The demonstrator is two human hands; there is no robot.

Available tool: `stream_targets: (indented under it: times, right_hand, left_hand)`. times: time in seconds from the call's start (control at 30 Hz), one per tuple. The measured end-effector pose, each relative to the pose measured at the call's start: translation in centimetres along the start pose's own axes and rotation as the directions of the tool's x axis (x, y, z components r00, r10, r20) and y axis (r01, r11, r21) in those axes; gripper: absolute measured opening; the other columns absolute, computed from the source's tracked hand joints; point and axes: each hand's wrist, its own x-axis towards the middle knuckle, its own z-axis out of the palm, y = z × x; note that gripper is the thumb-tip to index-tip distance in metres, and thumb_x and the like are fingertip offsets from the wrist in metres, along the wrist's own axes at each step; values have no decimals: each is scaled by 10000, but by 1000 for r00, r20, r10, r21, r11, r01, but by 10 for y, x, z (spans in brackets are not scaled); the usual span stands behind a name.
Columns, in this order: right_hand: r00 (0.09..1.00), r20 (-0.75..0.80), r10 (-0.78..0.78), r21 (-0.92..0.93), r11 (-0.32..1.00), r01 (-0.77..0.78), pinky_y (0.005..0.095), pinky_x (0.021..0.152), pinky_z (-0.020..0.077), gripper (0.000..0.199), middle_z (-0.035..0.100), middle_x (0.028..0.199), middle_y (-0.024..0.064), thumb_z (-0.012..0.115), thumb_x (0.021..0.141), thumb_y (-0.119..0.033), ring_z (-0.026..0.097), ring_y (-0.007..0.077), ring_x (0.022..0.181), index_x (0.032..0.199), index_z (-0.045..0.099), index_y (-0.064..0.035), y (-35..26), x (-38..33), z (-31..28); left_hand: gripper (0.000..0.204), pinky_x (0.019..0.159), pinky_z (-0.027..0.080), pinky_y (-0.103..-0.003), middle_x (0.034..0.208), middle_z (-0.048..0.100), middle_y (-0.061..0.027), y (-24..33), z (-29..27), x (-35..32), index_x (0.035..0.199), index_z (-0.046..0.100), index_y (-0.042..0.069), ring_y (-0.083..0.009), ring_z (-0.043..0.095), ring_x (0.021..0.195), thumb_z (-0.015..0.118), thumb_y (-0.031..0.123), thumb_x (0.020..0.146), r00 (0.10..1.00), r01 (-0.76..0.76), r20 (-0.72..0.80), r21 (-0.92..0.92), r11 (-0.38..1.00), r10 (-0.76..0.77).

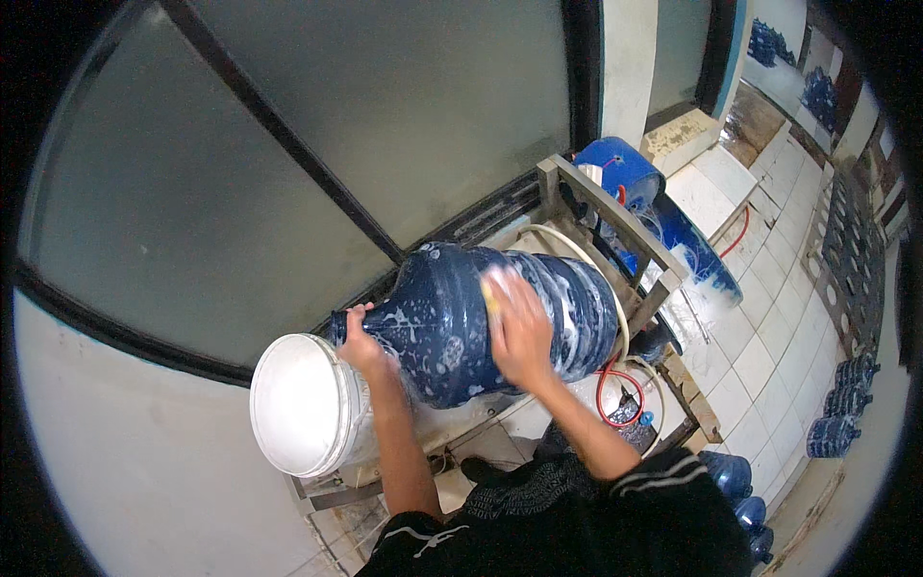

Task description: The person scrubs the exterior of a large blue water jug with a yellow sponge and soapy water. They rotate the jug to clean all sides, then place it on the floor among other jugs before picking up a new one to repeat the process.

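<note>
Head view: big blue water jug (pixel 452 327) lies on its side at frame centre, soapy, on a metal frame stand (pixel 615 216). Left hand (pixel 362 346) wraps the jug's neck, lower left of centre, fingers closed round it. Right hand (pixel 519 327) presses flat on jug body w/ a yellow sponge (pixel 492 300) under the fingers. White bucket (pixel 303 404) sits just beside the neck, lower left. More blue bottles (pixel 836 433) stand at right edge on tiled floor (pixel 760 365).
</note>
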Motion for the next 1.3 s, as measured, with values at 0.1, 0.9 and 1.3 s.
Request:
stream_targets:
  times: [0.1,0.9,1.3]
  right_hand:
    - [989,-148,-6,84,996,18,475,1059,354,410,551,1281,214,504,845,-49,499,388,1224,1247,565,-1,-18,-43,6]
    - [895,305,-324,-195,899,392,424,954,458,336,580,1231,194,535,791,-70,554,312,1165,1111,613,-5,-47,70,23]
    - [918,287,-273,-248,905,347,475,1033,359,428,524,1290,240,525,823,-88,454,375,1261,1228,535,50,-89,7,43]
  left_hand:
    - [104,836,454,-312,875,638,-85,3,3,-1,831,645,-43,-180,588,841,668,7,743,998,28,-56,120,992,-22]
    - [105,789,489,-338,773,626,-76,-5,19,-2,813,616,11,-202,622,745,654,-18,719,926,-134,330,-172,976,185]
    - [75,643,499,-277,763,668,-62,-15,17,3,767,633,-7,-148,625,676,677,-35,713,977,-213,37,142,967,210]
